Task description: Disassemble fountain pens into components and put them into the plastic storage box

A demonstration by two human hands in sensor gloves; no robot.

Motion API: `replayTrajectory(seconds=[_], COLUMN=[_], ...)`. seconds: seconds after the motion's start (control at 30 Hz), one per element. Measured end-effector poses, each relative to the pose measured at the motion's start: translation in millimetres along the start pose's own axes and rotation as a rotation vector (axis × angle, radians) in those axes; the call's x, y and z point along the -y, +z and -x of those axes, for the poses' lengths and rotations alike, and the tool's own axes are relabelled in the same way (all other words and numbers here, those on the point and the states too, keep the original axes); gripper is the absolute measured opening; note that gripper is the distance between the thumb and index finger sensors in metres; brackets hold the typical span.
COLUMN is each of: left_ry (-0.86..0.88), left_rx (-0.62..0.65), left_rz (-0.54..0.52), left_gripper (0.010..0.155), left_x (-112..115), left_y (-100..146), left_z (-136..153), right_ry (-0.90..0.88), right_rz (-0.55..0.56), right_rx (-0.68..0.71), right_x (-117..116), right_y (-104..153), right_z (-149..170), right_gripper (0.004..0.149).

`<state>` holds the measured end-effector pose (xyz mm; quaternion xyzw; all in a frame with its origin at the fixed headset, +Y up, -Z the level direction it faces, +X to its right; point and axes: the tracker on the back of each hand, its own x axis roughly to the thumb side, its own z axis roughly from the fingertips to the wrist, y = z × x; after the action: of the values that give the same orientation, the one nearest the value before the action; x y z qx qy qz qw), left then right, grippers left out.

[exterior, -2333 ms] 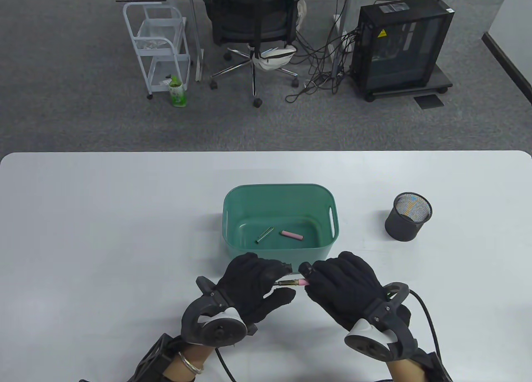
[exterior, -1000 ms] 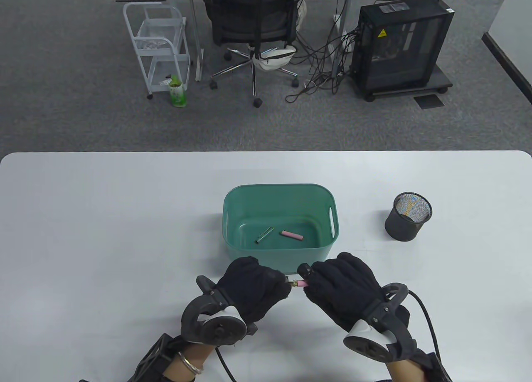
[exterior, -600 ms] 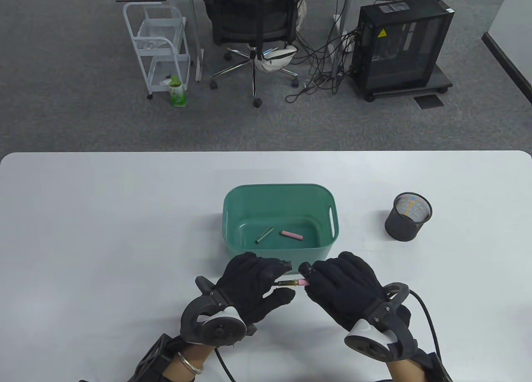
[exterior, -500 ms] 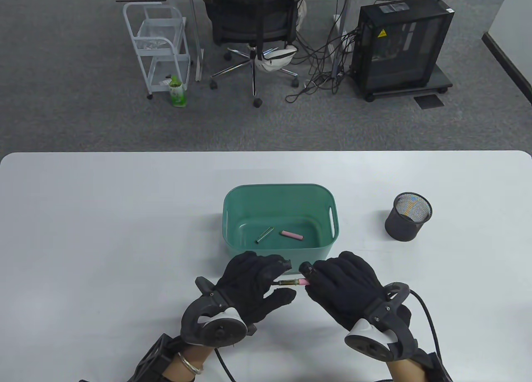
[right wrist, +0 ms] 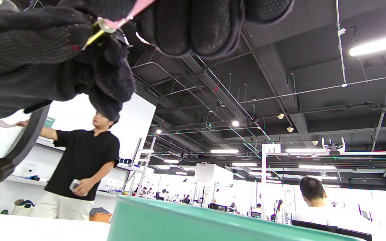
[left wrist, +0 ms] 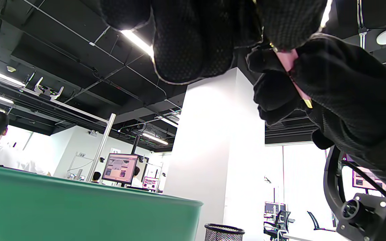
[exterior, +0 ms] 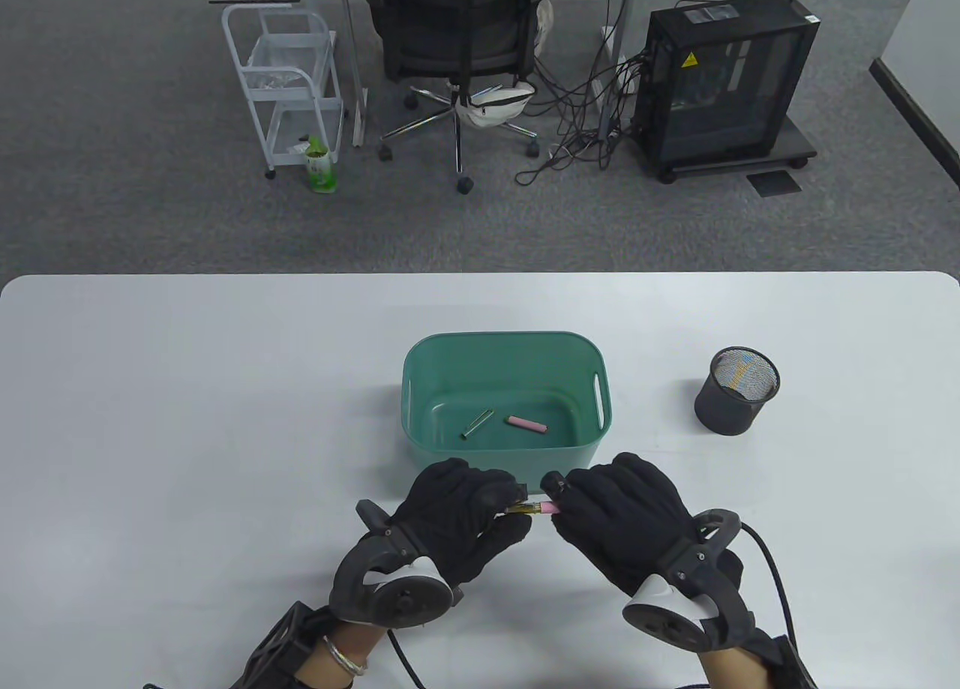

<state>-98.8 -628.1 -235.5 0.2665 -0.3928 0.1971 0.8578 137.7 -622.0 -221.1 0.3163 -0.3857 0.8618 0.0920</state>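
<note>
Both gloved hands meet just in front of the green plastic box [exterior: 417, 374] and hold one pen part between them. My left hand [exterior: 469, 510] pinches its gold metal end [exterior: 519, 508]. My right hand [exterior: 611, 513] grips the pink section [exterior: 550, 507], seen again as a pink section [left wrist: 288, 62] in the left wrist view and a pink section [right wrist: 136, 10] with a gold ring in the right wrist view. Inside the box lie a metal tube [exterior: 476, 423] and a pink pen piece [exterior: 525, 423].
A black mesh pen cup [exterior: 736, 401] stands to the right of the box. The white table [exterior: 187, 419] stretches wide on both sides. Beyond its far edge are an office chair [exterior: 457, 37], a white cart [exterior: 289, 82] and a computer case [exterior: 724, 82].
My left hand's fingers have curled back onto the gold end, hiding most of it, after opening slightly half a second ago. The right hand has stayed still.
</note>
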Motion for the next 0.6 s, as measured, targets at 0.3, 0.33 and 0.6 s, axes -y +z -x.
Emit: replayTrajectory(seconds=[0.3, 0.33, 0.6], left_ry=[0.016, 0.017, 0.027], left_rx=[-0.002, -0.002, -0.009], left_rz=[-0.003, -0.005, -0.03], left_gripper=[0.045, 0.046, 0.053], left_x=[0.4, 0.4, -0.6], left_y=[-0.5, -0.5, -0.5], left_z=[1.3, 1.4, 3.1], right_ry=[-0.005, -0.004, -0.012], right_rz=[-0.003, -0.002, -0.003], right_rx=[0.004, 0.004, 0.007], right_x=[-0.5, -0.5, -0.7], right_y=[-0.1, 0.0, 0.0], right_z=[-0.9, -0.9, -1.9], right_gripper=[0.044, 0.045, 0.044])
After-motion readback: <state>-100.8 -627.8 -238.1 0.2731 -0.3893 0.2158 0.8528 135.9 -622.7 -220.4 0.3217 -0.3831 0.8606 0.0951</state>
